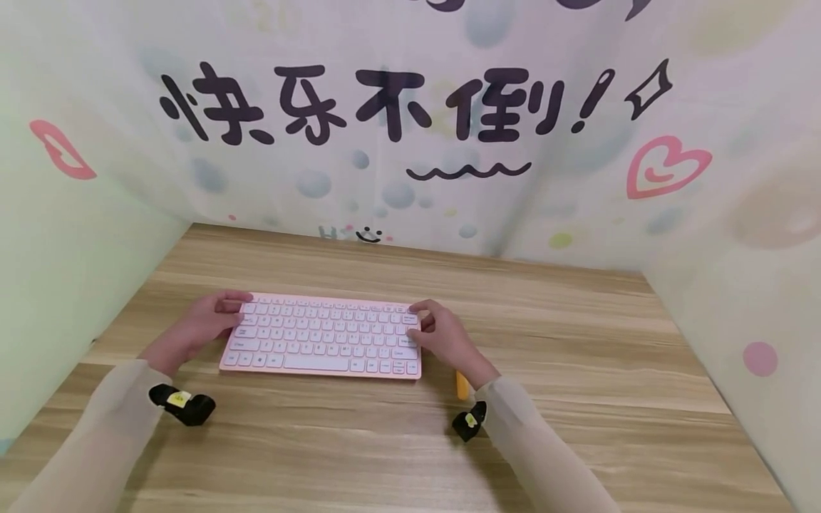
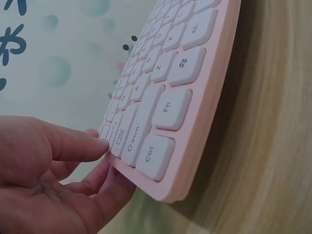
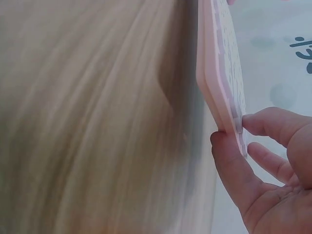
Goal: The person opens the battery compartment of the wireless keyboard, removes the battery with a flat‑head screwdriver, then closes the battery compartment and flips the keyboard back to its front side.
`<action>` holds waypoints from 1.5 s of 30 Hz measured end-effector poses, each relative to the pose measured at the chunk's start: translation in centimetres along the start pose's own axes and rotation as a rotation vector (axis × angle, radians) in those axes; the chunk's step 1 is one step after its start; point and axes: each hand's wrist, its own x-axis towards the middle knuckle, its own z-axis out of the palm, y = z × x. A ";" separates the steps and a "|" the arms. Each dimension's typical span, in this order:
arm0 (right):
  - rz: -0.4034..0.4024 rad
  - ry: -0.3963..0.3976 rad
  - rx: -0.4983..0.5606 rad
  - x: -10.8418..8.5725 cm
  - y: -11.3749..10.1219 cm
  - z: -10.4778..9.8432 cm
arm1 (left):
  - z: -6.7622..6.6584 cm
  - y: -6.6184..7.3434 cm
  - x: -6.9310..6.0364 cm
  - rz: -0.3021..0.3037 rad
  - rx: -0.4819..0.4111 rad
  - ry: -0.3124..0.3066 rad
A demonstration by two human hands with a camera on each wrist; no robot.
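Note:
A pink keyboard (image 1: 321, 336) with white keys spans the space between both hands in the head view. At its left end my left hand (image 1: 207, 322) grips the edge; the left wrist view shows the thumb on top near the Caps Lock key and fingers underneath. My right hand (image 1: 445, 338) pinches the opposite end, thumb over the keys. In the right wrist view the keyboard (image 3: 214, 80) appears edge-on, with a finger below it and a shadow on the tabletop. It looks slightly raised, though the height is hard to tell.
The wood-grain table (image 1: 333, 449) meets a printed cloth backdrop (image 1: 385, 185) at the back, with pale walls at the sides. A yellow-orange object (image 1: 462, 385) lies partly hidden by the right wrist. Black wrist-worn devices (image 1: 186, 405) sit at both cuffs.

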 end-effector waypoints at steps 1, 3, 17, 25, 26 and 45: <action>-0.003 0.002 -0.002 0.0 0.0 -0.1 | -0.1 0.0 0.0 0.000 -0.012 -0.004; -0.012 0.005 -0.007 0.0 0.0 -0.2 | -0.3 0.2 -0.2 0.006 -0.037 -0.016; -0.018 0.003 0.028 0.4 -0.4 -1.3 | -1.8 1.7 -1.2 0.081 -0.151 -0.099; 0.003 0.029 0.025 0.3 -0.7 -2.3 | -2.5 2.1 -1.1 0.126 -0.388 -0.172; 0.004 0.030 0.026 0.3 -0.8 -2.5 | -2.6 2.2 -1.1 0.123 -0.405 -0.184; 0.037 0.010 0.123 0.8 -1.0 -3.7 | -3.0 3.7 -1.6 0.102 -0.467 -0.196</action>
